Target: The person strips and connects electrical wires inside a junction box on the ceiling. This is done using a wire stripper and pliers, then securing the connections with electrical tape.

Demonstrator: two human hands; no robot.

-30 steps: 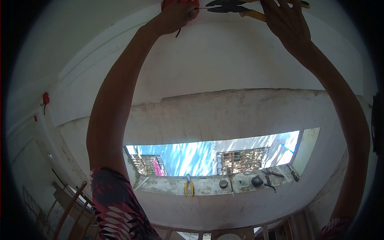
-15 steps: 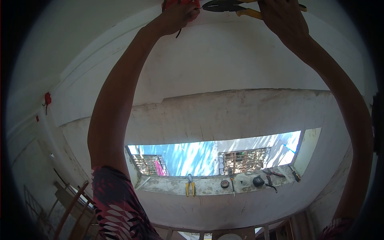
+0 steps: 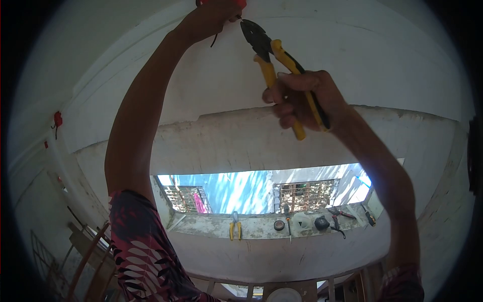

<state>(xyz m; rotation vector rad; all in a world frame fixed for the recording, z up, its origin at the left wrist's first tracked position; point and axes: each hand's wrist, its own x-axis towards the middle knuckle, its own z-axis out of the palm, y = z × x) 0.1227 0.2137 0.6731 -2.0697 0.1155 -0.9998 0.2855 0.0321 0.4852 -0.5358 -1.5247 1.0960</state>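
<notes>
High against the white wall, my left hand is closed with its fingers pinched on a thin wire beside a red box. The hand covers most of that box. A short dark wire hangs below it. My right hand is wrapped around the yellow-and-black handles of combination pliers. These pliers tilt up and to the left, handles spread, with the jaw tips right at the wire end by my left fingers.
Below is a window opening with a ledge. On it lie yellow-handled pliers, a tape roll, a thin screwdriver, a black rounded object and other tools. Another red box is on the left wall.
My right hand has come down and left, turning the pliers from nearly level to steeply upward, jaws still close to my left fingers. My left hand has shifted slightly left and up in view.
</notes>
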